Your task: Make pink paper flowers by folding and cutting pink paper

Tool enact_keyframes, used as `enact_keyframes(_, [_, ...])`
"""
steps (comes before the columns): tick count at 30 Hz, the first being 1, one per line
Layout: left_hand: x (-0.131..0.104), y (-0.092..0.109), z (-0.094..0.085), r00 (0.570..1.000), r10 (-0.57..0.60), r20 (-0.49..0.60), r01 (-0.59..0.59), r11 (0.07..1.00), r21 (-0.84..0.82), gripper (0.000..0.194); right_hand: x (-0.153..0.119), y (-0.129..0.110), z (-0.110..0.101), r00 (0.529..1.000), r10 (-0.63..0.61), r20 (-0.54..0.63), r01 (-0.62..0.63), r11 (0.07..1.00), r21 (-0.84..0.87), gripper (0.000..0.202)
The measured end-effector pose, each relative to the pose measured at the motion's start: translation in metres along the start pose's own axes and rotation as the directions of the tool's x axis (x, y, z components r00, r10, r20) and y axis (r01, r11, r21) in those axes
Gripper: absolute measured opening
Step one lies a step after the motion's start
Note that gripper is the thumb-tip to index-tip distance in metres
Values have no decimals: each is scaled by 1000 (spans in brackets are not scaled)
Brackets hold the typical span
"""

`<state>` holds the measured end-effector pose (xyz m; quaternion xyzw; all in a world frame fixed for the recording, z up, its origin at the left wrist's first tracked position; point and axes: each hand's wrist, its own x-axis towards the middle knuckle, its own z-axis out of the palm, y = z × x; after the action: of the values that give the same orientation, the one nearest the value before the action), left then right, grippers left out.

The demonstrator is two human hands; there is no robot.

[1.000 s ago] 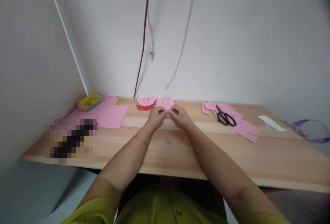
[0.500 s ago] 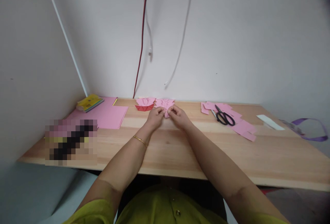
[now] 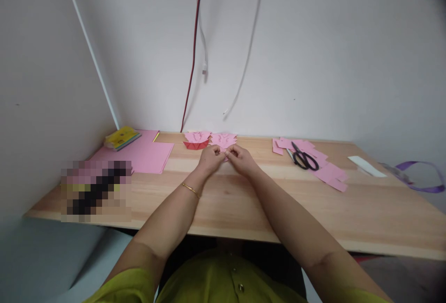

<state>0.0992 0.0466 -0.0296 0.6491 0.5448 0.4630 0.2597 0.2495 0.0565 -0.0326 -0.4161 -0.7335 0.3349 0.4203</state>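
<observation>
Both hands are together near the back of the table, fingertips almost meeting. My left hand [image 3: 211, 158] pinches pink paper from the left, thumb against fingers. From the right, my right hand [image 3: 240, 157] pinches at the same spot. A zigzag-edged pink paper cutout [image 3: 224, 139] shows just beyond the fingertips, its near end hidden by them. I cannot tell whether the pinched bit is part of this cutout or a separate piece. Left of it lies a second pink cutout [image 3: 197, 136], with a red folded paper piece [image 3: 195, 145] in front.
Black-handled scissors [image 3: 304, 158] rest on pink paper scraps [image 3: 329, 173] to the right. Farther right are a white strip [image 3: 366, 166] and a purple strap [image 3: 425, 187]. Pink sheets [image 3: 153, 156] and a yellow packet [image 3: 121, 138] lie left, near a blurred-out patch. Cables [image 3: 193, 56] hang along the wall.
My fingertips have drawn slightly closer together over the pink paper, covering more of its near end. The view has shifted a little; the other things lie as before.
</observation>
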Motion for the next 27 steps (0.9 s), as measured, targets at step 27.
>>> enact_keyframes(27, [4,-5,-2,999,19,50,-13,991,-131,19,3,2,-1,999,43,-12,-41,990,135,22])
